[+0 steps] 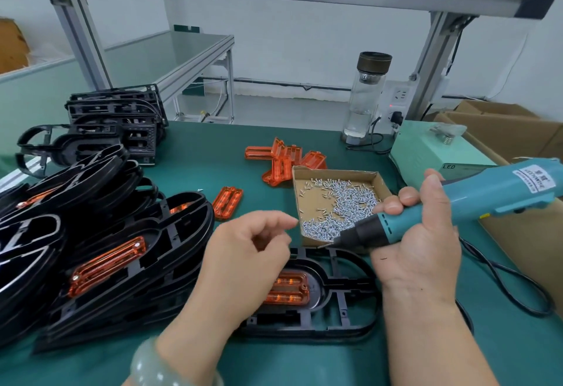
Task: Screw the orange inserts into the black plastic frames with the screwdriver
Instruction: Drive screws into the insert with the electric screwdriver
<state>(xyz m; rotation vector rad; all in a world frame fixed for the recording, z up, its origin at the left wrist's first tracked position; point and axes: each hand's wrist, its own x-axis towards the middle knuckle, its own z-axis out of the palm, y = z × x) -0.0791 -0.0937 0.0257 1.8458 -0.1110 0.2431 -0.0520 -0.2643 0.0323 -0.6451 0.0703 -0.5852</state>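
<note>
The right hand [417, 233], right of centre, wraps its fingers firmly round the front of the teal electric screwdriver [487, 200]. The tool is angled down to the left, with its bit tip at the near edge of the cardboard tray [335, 173] of screws [344, 203]. A screw seems to sit on the tip, though it is too small to be sure.

The left hand [246, 257] hovers at lower centre with its fingers loosely curled. I cannot tell whether it pinches a screw.

Below both hands a black frame [350, 282] lies flat on the green mat, with an orange insert [289, 289] seated in its pocket. The left hand covers the insert's left end, so only the right screw hole shows.

The frame looks light, stiff and thin-ribbed, so it probably slides easily. It is best steadied by pressing on the rim beside the pocket. The insert looks like brittle clear plastic that could crack if the screw is driven too hard.

Finished frames [170, 233] are piled at the left and cut off by the edge. Spare inserts [283, 157] lie above the tray. The screwdriver's rear runs out of frame at the right.
</note>
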